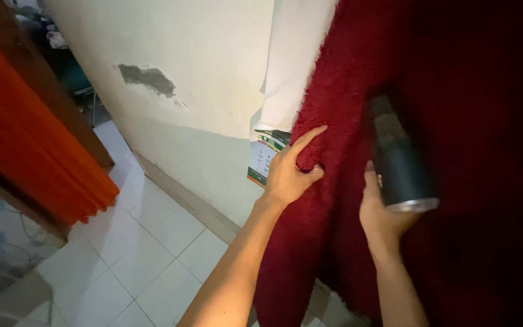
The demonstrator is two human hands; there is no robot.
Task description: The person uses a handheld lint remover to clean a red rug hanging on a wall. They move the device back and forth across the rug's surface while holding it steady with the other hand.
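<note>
— Rug, deep red and shaggy, hangs upright against the pale wall and fills the right half of the view. Why is it bunched on the left?

— That's the left hand. It pinches a fold of the pile near the rug's left edge between thumb and curled fingers, index finger stretched up along the edge. To my eye the pinch keeps the cloth taut and steady.

— And the right hand?

— It grasps a dark cylinder with a metal rim at the near end, far end pressed into the pile. Held end-on like that, it seems meant to work on the surface beside the pinched fold. What kind of tool it is I cannot tell; it's blurred and its tip is lost in the dark fabric.

— What else is hard to read?

— The rug's top and right side run out of frame, so how it is hung is hidden. Behind its left edge a white sheet and a printed paper with green trim are partly covered. Further left are white floor tiles, an orange curtain, and a grey patch of bare plaster.
</note>
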